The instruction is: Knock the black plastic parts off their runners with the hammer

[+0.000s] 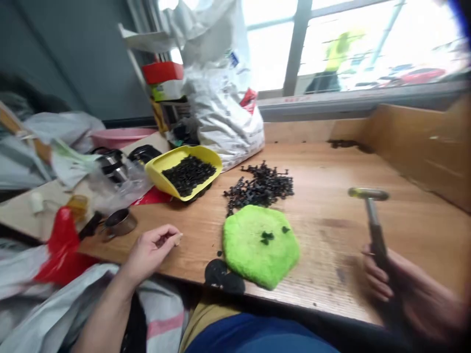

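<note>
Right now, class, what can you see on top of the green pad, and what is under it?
Small black pieces lie on the green pad, one apart to the right. Wooden tabletop shows beside it; whatever is directly underneath is covered.

Glaring white windows [270,59] light the tabletop [320,166]; the right hand [403,279] is blurred.

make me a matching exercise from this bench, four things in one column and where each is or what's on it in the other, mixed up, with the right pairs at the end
1. hammer
2. fuzzy green pad
3. yellow tray
4. metal mug

a. heaped with small black parts
b. left of the left hand
c. gripped in the right hand
d. bearing just a few black pieces

Pairs: 1-c, 2-d, 3-a, 4-b
</note>
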`<state>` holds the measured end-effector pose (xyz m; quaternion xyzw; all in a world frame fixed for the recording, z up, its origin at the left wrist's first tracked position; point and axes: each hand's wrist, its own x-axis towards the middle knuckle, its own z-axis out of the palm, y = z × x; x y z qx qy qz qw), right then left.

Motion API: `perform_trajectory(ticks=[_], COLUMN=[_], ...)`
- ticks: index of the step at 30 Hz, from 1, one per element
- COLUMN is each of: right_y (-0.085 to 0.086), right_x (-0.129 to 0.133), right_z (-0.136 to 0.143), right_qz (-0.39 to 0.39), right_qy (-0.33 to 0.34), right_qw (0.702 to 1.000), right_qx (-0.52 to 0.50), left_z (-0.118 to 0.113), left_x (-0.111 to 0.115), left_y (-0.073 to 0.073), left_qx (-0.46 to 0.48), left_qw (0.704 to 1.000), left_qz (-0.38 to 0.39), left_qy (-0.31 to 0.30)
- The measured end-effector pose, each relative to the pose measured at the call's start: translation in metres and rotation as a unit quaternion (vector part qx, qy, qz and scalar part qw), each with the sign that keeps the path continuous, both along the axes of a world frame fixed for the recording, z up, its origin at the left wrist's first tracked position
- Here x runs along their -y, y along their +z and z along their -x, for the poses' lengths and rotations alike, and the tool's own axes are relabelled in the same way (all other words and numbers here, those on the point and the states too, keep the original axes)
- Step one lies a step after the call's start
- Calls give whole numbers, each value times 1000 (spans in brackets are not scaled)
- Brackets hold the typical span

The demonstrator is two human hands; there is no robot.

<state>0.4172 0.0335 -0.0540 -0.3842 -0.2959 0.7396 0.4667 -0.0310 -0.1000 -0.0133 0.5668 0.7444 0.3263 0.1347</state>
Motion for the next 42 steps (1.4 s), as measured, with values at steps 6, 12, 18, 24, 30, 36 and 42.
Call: perform_trajectory(ticks=[6, 12, 18, 24, 30, 36, 42], right_y=[-10, -11, -6, -5, -7, -9, -10], right_x=[3, -3, 0, 2, 3, 3, -1], right_z=[-3, -8, -9, -10, -10, -9, -9], right_qz=[-34, -69, -67, -62, -63, -67, -77], right_qy=[49, 59, 47, 47, 55, 45, 61], right_qw=[997, 992, 990, 990, 991, 992, 990], right_qx=[-47, -83, -111, -121, -107, -95, -100], left_z=[-48, -61, -62, -36, -19, -24, -27], left_x=[-141, -205, -182, -119, -84, -89, -85], left_y=[-6, -27, -25, -38, -35, -21, -23], left_qx=[-26, 124, 267, 334, 9, -252, -268], left_qw=[996, 989, 960, 928, 985, 959, 956], left_qz=[-57, 17, -13, -22, -28, 105, 113], left_qy=[-57, 74, 80, 165, 173, 72, 36])
